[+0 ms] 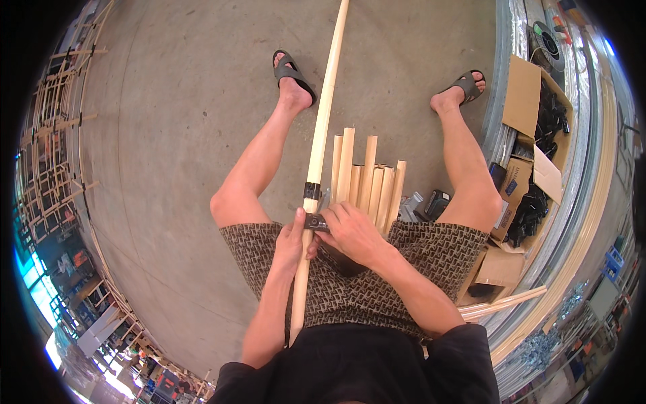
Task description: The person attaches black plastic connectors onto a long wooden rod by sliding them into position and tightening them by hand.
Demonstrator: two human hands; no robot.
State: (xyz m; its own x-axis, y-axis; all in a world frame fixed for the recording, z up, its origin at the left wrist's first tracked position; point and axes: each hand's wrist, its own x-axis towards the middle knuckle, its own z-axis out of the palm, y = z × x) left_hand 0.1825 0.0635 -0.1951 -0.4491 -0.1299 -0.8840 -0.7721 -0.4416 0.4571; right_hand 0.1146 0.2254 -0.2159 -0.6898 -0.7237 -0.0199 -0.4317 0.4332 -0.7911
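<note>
A long cream-coloured pole [324, 128] runs from my lap out past my feet. My left hand [289, 244] is closed around it, with the thumb up beside a black pipe clamp [315, 222]. My right hand [355, 232] pinches that clamp from the right side, its fingertips partly hidden. Just beyond the clamp, a black joint fitting [312, 191] wraps the pole. Several short cream tubes [366, 185] stand upright between my legs, right of the pole; their lower ends are hidden.
A cordless tool's black battery [438, 203] sits by my right thigh. On the right, open cardboard boxes [523, 94] hold black fittings [529, 215] beside long metal bars. More cream poles [505, 304] lie at lower right. Tube frames [64, 128] stand far left.
</note>
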